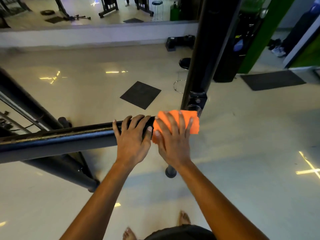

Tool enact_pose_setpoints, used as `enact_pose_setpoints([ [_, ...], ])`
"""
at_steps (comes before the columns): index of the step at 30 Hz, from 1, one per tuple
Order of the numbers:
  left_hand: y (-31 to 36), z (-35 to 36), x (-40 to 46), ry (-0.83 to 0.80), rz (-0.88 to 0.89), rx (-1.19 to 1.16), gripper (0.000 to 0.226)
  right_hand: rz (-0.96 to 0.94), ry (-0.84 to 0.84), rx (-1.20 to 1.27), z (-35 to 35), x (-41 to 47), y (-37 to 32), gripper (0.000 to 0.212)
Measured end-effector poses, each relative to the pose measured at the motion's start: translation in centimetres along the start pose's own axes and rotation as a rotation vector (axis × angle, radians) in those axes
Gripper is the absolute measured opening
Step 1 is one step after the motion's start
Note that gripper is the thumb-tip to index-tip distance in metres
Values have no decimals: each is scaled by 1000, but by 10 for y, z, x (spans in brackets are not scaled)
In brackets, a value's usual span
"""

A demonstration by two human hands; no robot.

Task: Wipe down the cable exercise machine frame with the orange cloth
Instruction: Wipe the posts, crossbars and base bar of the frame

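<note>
While left hand (133, 135) grips the bar (57, 138) (fingers curled), right hand (173, 135) presses orange cloth (192, 122), fingers spread.

Gym: machine frame (57, 135), wall mirror (86, 9).

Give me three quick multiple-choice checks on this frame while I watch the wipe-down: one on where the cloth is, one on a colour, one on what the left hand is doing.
1. Where does the orange cloth lie?
A. On the floor by the feet
B. On the horizontal bar, near the upright post
C. Hanging from the stool

2. What colour is the horizontal bar?
A. Black
B. White
C. Red

3. What is the left hand doing?
A. Hanging idle at the side
B. Holding a spray bottle
C. Gripping the bar beside the cloth

Answers:
1 B: the right hand presses the cloth flat on the bar's end, by the upright post.
2 A: the bar shows glossy black along its length.
3 C: its fingers curl over the bar just left of the cloth.
</note>
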State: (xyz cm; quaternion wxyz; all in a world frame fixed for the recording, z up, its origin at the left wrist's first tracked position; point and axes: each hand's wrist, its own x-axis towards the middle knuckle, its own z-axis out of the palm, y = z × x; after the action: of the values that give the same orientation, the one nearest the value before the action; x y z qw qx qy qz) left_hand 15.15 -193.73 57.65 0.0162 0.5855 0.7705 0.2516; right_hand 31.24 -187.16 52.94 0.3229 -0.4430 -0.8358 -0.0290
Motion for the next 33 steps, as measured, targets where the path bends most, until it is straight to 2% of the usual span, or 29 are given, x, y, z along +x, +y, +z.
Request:
enact_pose_setpoints([
  [3,11,7,1,29,-34,-1,45,-261,-33,-78,-6,1,55,59],
  [4,14,9,2,38,-47,4,45,-255,-30,-78,-10,3,76,59],
  [6,20,13,2,49,-59,24,45,-121,-10,20,-13,4,106,55],
  [8,28,20,3,59,-66,52,46,-8,30,141,-10,3,99,51],
  [10,39,28,4,69,-83,64,46,9,47,186,-2,2,73,50],
  [12,51,34,7,72,-100,68,45,-71,32,155,5,0,67,52],
  [15,61,40,8,76,-103,64,45,-318,-26,126,0,5,119,53],
  [16,63,41,8,80,-104,66,46,-328,-52,166,-4,10,137,52],
  [18,66,43,7,82,-108,74,47,-223,-79,265,-11,14,151,52],
  [22,79,50,8,77,-118,79,47,11,-57,391,-12,2,93,52],
  [24,81,52,8,81,-111,64,46,-53,-80,380,-11,-2,94,51],
  [26,80,51,7,84,-105,48,46,-193,-94,359,-12,4,123,49],
  [28,78,50,6,82,-103,38,46,-256,-114,331,-14,15,148,48],
  [33,80,52,3,95,-104,31,47,-69,-150,297,-20,12,114,52],
])
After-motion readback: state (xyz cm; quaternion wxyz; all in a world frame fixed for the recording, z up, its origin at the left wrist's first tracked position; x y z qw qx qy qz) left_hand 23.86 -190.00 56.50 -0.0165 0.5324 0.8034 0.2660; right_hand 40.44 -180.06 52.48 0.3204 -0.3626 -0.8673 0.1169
